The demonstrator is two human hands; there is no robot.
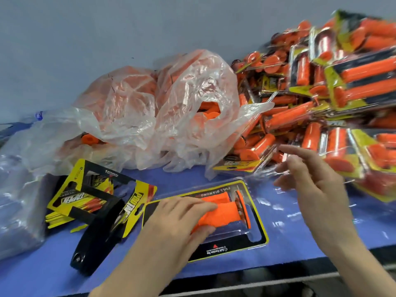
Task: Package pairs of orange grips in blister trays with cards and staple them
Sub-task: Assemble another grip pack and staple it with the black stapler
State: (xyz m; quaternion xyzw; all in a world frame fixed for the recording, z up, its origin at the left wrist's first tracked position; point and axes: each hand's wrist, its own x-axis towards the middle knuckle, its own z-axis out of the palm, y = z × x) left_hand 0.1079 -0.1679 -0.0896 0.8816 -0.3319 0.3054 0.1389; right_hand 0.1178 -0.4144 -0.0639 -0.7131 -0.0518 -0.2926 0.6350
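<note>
A clear blister tray with a black and yellow card lies on the blue table in front of me. Two orange grips lie side by side in the tray, flanges to the right. My left hand rests on their left ends, fingers laid over the grips. My right hand hovers above the table to the right of the tray, fingers spread and holding nothing. A black stapler lies to the left of the tray.
A stack of loose yellow and black cards sits at the left. Plastic bags of orange grips lie behind the tray. A big heap of finished packs fills the right side. The table's front edge runs just below the tray.
</note>
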